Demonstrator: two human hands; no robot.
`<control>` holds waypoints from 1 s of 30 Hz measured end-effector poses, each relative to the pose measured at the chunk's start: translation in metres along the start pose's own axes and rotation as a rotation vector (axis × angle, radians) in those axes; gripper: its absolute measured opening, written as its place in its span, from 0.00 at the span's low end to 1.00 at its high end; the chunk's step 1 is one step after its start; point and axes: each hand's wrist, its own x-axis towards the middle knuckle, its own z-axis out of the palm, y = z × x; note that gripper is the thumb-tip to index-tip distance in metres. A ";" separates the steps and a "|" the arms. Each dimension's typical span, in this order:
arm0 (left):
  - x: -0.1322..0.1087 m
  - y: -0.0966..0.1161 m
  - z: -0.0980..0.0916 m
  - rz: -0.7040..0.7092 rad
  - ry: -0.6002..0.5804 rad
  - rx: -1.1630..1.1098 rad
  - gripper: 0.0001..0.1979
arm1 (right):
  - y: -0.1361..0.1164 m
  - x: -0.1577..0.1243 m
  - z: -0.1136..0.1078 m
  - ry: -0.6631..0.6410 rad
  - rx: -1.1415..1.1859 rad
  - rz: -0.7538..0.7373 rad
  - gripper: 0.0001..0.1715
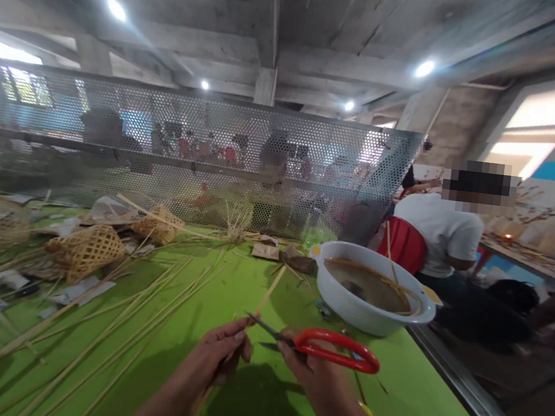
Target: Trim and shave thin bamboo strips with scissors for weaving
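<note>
My left hand (223,352) is closed in a pinch around a narrow bamboo strip (273,286), which sticks out away from me above the fingertips. In my right hand (311,372) is a pair of scissors (341,350) with red handles and dark blades. The blades stand apart and point left, and the upper blade's tip lies at the strip just above my left fingers. Part of the strip is hidden inside my left hand. Both hands are over the green tabletop (255,406).
Long bamboo strips (145,313) lie across the left side. Woven bamboo baskets (95,251) stand among scraps. A white basin (370,315) holds murky water and soaking strips at right. Behind the table rises a perforated metal panel (203,159). A person in a white shirt (437,233) sits beyond the basin.
</note>
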 end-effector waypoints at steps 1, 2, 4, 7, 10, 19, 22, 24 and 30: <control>0.002 -0.002 -0.001 0.004 -0.005 -0.004 0.27 | -0.001 0.000 0.000 0.000 0.017 -0.001 0.14; 0.003 -0.003 -0.002 0.003 -0.014 -0.013 0.30 | -0.002 0.000 0.000 0.018 0.030 0.005 0.14; 0.005 -0.006 -0.004 -0.005 -0.028 -0.035 0.33 | -0.006 0.001 -0.003 0.079 0.038 0.030 0.15; 0.007 -0.011 -0.006 -0.005 -0.023 -0.071 0.33 | -0.011 0.002 -0.008 0.108 0.031 0.042 0.15; 0.009 -0.015 -0.009 -0.005 -0.001 -0.114 0.32 | -0.013 0.003 -0.009 0.065 0.052 0.026 0.15; 0.001 -0.002 -0.002 0.002 0.007 -0.076 0.26 | -0.010 0.000 -0.002 0.036 0.181 0.141 0.16; -0.006 0.005 0.004 -0.026 0.083 -0.077 0.24 | -0.007 0.001 -0.002 0.025 0.215 0.174 0.16; -0.008 0.007 0.006 -0.058 0.089 -0.067 0.25 | -0.005 0.003 -0.002 0.063 0.210 0.202 0.17; -0.010 0.008 0.007 -0.044 0.095 -0.100 0.25 | -0.008 0.001 0.001 -0.020 0.192 0.215 0.17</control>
